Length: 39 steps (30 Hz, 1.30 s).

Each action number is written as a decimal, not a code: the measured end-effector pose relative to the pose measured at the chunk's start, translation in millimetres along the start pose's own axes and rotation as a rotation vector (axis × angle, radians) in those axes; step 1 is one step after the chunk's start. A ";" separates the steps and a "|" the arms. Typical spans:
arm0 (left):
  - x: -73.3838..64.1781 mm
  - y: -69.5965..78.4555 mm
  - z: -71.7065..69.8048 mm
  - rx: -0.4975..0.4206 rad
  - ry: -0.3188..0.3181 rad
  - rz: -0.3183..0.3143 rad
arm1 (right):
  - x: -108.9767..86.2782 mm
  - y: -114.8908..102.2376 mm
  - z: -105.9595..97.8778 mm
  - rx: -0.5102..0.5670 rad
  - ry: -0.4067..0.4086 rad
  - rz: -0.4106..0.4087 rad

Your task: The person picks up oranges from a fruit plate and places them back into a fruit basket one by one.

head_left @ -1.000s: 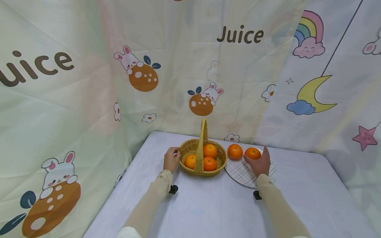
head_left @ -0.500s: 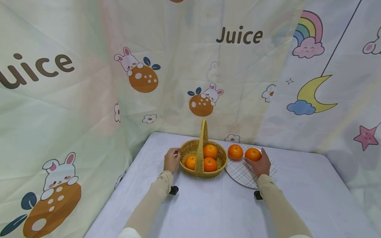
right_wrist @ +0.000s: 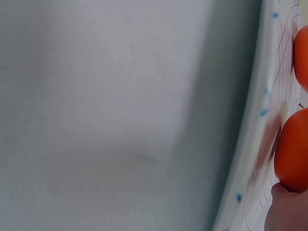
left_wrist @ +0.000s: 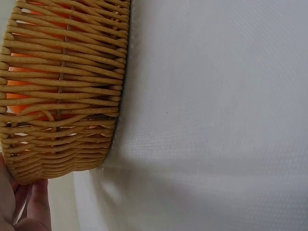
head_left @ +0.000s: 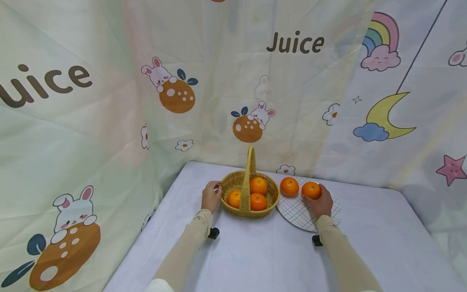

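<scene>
A woven basket [head_left: 228, 207] with a tall arched handle holds three oranges, one of them a front orange [head_left: 258, 202]. My left hand [head_left: 211, 196] grips its left rim; in the left wrist view the fingers [left_wrist: 38, 204] meet the basket's end. On a round plate [head_left: 295, 213] with a grid pattern lie two oranges. My right hand [head_left: 321, 202] curls around the right-hand orange [head_left: 311, 190], with the thumb [right_wrist: 288, 207] against its side in the right wrist view. The other plate orange [head_left: 289, 186] sits just left of it, near the basket.
A white cloth covers the table [head_left: 255, 255]. Printed curtains [head_left: 204, 134] hang close behind its back edge and along the left side. The plate stands right beside the basket.
My right hand's raised fingers have closed down around the right-hand orange on the plate. My left hand and the basket have stayed in place.
</scene>
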<state>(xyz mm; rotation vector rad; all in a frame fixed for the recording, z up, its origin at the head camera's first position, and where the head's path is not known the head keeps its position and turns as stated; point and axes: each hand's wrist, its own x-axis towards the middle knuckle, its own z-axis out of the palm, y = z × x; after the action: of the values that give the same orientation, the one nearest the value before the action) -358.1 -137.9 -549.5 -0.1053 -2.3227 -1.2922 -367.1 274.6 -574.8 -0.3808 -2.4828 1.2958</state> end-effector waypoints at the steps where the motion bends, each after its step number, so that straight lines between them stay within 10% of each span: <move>1: 0.2 0.3 -0.2 0.003 -0.002 0.001 | 0.8 1.1 0.1 -0.001 0.006 -0.001; 22: 1.9 -2.0 -1.9 -0.004 -0.006 -0.001 | -5.7 -12.7 -16.2 0.084 0.091 -0.027; 39: 0.4 -0.3 -1.5 -0.010 -0.014 -0.001 | -7.8 -74.7 -16.7 0.244 0.084 -0.210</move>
<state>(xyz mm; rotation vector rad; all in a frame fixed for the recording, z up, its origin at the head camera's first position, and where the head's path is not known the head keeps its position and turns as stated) -358.0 -139.4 -548.8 -0.1170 -2.3285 -1.3080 -360.1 242.7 -505.1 -0.1103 -2.1946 1.4398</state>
